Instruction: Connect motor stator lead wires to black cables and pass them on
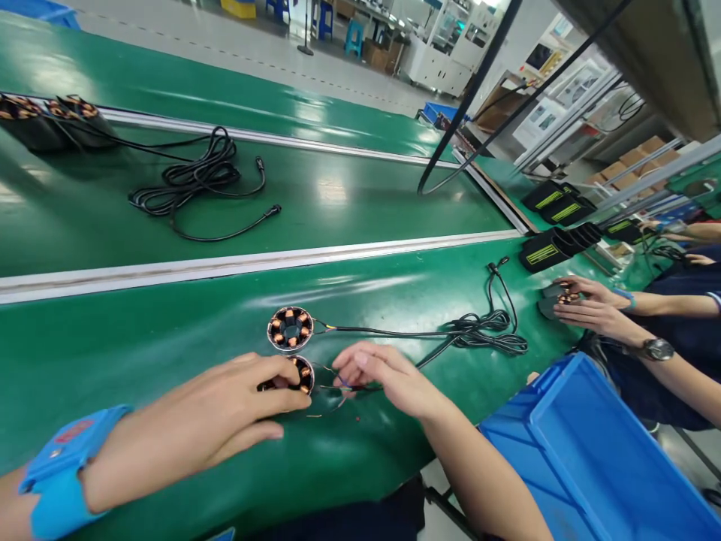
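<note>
My left hand [242,406], with a blue band at the wrist, rests over a round copper-wound stator [304,374] and partly covers it; its fingers are on the stator's top and rim. To the right, my right hand [383,372] has its fingers curled together at the thin coloured wires [342,385] between that stator and a black cable. Just beyond lies a second round stator [290,329] with copper coils, joined by thin wires to a black cable [394,332] that runs right into a coil.
Another person's hands [591,304] work at the right beside black housings [546,249]. A blue bin [597,451] stands at the lower right. Past a white rail [248,263] lie a black cable bundle [197,176] and more wound parts [79,124]. Black cables hang above.
</note>
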The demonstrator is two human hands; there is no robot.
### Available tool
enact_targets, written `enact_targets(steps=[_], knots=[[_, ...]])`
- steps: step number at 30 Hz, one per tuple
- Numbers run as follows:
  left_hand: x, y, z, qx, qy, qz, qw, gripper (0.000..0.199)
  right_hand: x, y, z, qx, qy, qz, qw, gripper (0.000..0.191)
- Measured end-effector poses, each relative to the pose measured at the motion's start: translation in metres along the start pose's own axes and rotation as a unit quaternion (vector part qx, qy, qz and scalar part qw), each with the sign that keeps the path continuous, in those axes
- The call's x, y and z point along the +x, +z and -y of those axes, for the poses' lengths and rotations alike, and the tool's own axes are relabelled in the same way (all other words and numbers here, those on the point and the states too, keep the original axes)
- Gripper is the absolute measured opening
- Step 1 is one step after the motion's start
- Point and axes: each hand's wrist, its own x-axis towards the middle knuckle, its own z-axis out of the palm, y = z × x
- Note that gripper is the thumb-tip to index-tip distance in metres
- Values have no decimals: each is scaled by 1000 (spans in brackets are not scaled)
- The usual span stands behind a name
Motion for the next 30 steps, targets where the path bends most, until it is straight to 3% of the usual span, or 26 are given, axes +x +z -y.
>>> enact_targets(steps=[3, 5, 8, 10, 14, 20, 22, 26, 30], knots=[[13, -10, 10, 41, -14, -83, 996, 36, 5, -12, 18, -78, -130, -102, 983, 36], [26, -14, 17, 95, -29, -128, 987, 40, 17, -16, 28, -137, -172, -132, 967, 32], [42, -16, 26, 137, -1, -93, 986, 48, 42, -16, 33, -263, -174, -105, 943, 31], [45, -14, 31, 123, 20, -56, 991, 52, 56, -14, 30, -292, -142, -58, 944, 33], [43, -13, 39, 73, 29, -23, 997, 46, 68, -9, 19, -137, -68, 10, 988, 38], [41, -14, 45, 31, 25, 25, 999, 45, 69, -5, 11, 68, -8, -48, 997, 47], [41, -13, 44, 37, 18, 28, 999, 45, 67, -5, 9, 75, -10, -55, 996, 50], [41, -14, 42, 52, 34, 8, 998, 47, 59, -16, 11, 2, -17, -4, 1000, 51], [29, -39, 43, 64, 7, -60, 996, 38, 45, -37, 19, -49, -93, -47, 993, 50]])
